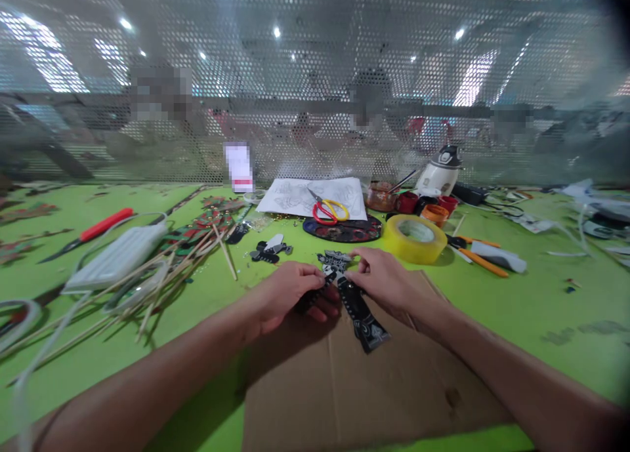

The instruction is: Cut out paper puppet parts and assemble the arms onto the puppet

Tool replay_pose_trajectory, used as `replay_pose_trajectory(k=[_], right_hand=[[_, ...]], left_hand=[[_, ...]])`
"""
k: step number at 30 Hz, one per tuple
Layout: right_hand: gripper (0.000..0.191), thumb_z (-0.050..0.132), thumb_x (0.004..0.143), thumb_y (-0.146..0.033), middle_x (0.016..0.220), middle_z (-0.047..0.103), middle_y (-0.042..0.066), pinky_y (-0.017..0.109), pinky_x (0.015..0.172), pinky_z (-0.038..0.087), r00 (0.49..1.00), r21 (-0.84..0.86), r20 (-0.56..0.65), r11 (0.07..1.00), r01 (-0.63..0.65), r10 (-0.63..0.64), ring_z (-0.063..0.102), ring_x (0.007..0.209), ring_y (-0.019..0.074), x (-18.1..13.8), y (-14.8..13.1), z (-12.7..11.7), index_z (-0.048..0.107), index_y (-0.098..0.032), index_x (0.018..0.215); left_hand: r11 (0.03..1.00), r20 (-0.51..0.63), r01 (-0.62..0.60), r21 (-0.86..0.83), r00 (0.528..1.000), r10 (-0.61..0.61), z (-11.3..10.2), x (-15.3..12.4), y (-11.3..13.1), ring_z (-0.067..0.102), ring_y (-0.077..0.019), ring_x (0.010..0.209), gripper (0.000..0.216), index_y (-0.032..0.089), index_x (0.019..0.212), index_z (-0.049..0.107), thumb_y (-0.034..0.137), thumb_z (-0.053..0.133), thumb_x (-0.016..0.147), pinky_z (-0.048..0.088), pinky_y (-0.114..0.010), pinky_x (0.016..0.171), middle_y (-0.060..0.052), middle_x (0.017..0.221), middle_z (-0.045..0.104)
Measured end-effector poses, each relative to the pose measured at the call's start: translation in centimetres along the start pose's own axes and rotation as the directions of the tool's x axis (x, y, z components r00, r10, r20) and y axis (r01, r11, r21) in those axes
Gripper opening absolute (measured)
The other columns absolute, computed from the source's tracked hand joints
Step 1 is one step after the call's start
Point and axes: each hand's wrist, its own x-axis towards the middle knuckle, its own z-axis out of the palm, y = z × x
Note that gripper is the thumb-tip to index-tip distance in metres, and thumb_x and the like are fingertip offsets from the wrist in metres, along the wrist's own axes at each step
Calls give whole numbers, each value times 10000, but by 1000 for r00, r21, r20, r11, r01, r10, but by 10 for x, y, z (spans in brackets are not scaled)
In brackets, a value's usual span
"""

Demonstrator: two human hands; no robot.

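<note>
1. Here, the left hand (290,296) and right hand (382,280) both pinch one black cutout (363,317), held over one cardboard sheet (344,386) on the green desk (541,301);
2. Beyond: one tape roll (415,238); one pair of scissors (329,210); one paper sheet (295,196); sticks (187,258), too many to count.

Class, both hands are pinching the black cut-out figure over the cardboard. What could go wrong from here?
1. The black cut-out figure, pinched between left hand and right hand, looks thin; pulling might tear it.
2. The small black pieces lie loose beside the bamboo sticks; a forearm's sweep could scatter them.
</note>
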Motion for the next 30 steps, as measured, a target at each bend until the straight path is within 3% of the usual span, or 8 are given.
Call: replay_pose_trajectory(k=[4,11,17,26,30], right_hand=[[355,690,735,-230,784,699,37,267,601,401,999,73,38,997,23,-26,599,676,188,-1,-3,-3,701,-160,1084],[316,657,708,-98,767,710,3,233,603,420,999,155,30,987,35,-40,613,678,156,-1,-12,3,720,-184,1005],[358,678,721,-90,835,727,43,264,687,474,997,165,14,984,69,-72,645,754,181,-3,-16,4,701,-152,1073],[342,653,738,-74,1026,733,102,351,847,471,981,132,47,974,182,-189,646,938,249,-3,-19,3,720,-160,1062],[331,639,721,-52,957,739,84,343,825,475,981,155,32,970,186,-193,648,893,237,-2,-19,5,732,-164,1018]], left_hand=[[1000,-2,-21,-22,1000,21,-1,1,-1,711,-178,673,146,89,826,638,187,536,861,525,-243,562,-127,898,736],[999,7,-46,-10,999,46,-1,2,-4,688,-160,676,142,99,827,645,230,591,831,518,-224,561,-105,839,731],[993,-14,-103,-57,995,102,0,3,-6,662,-147,700,141,113,830,672,248,655,794,519,-207,583,-110,837,730],[989,-40,-82,-119,996,78,-3,7,-8,683,-158,656,127,109,758,679,184,599,823,545,-225,629,-101,754,728],[988,-46,-68,-137,997,62,-4,8,-6,680,-163,635,122,97,743,686,190,626,794,546,-233,629,-108,723,728]])
